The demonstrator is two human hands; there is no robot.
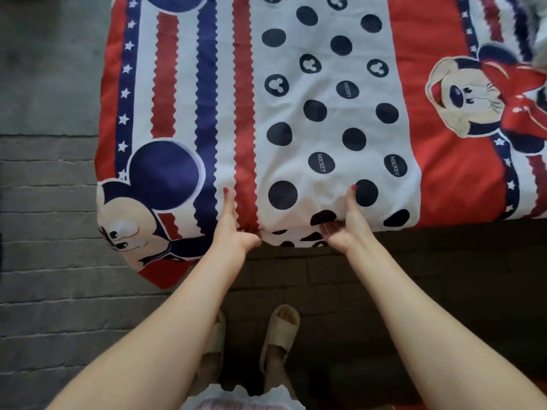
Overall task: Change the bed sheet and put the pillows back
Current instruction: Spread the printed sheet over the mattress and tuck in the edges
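A cartoon-print bed sheet (296, 113) in red, white and navy, with stripes, stars and dots, lies spread over the bed. Its near edge hangs over the side in front of me. My left hand (233, 229) grips that edge at a red zigzag stripe, thumb on top and fingers tucked underneath. My right hand (349, 226) grips the same edge among the navy dots, thumb on top, fingers curled under the fabric. No pillow is plainly in view.
Grey brick-pattern floor (44, 261) runs along the left and below the bed. My feet in beige slippers (279, 335) stand close to the bed's near edge. A pale, blurred piece of fabric (537, 31) shows at the top right corner.
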